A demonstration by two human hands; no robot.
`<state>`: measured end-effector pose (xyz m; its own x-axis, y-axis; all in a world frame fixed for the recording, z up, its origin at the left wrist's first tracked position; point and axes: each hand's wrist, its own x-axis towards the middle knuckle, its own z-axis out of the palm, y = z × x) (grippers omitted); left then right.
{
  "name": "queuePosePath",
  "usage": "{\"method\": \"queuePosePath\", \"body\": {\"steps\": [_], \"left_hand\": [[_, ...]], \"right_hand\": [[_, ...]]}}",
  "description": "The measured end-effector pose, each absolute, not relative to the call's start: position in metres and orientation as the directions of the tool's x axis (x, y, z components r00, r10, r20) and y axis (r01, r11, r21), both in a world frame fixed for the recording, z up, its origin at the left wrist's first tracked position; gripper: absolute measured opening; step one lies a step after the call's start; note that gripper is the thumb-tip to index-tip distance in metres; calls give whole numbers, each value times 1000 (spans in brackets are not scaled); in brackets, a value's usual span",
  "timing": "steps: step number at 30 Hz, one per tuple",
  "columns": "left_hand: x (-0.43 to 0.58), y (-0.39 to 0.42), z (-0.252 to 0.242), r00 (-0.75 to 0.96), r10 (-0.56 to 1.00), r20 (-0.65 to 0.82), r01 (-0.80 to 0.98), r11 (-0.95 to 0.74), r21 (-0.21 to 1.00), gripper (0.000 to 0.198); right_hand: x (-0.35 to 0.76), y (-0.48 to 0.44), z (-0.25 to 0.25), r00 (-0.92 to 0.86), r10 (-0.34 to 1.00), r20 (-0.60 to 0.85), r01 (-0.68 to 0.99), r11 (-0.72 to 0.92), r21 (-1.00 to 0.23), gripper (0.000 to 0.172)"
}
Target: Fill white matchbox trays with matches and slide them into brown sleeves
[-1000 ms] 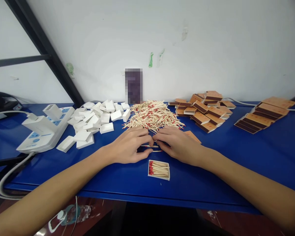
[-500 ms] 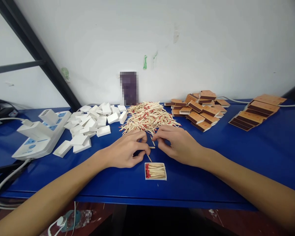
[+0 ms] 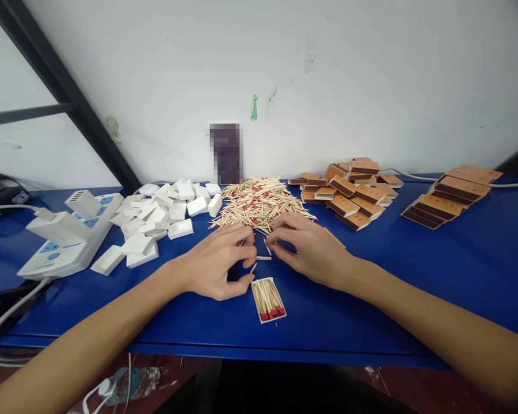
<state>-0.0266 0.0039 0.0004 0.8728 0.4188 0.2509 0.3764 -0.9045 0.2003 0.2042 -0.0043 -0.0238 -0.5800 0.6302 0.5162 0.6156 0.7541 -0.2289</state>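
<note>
One part-filled tray (image 3: 268, 299) has swung round — red heads now toward the person. The right hand (image 3: 311, 247) pinches a loose match (image 3: 267, 249); what the left hand (image 3: 218, 261) holds cannot be told.

White wall (image 3: 371, 69) with green smudges, black diagonal steel brace (image 3: 52, 75) at left, blue tabletop (image 3: 457, 259), reddish floor (image 3: 414, 397) below.

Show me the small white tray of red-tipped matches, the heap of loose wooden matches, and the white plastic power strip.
Small white tray of red-tipped matches (image 3: 256, 301), head view, its left wall.
Heap of loose wooden matches (image 3: 261, 202), head view, its middle.
White plastic power strip (image 3: 60, 256), head view, its near end.
</note>
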Motion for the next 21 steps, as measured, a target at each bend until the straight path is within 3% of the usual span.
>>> {"method": "queuePosePath", "body": {"steps": [9,21], "left_hand": [[-27,7,-3,878,410,247,357,-905,231,4],[-26,12,-6,805,507,309,486,-862,147,17]], "right_hand": [[195,-1,-29,-452,753,479,714,627,-312,7],[199,0,-32,-629,649,428,607,754,-252,13]]}}
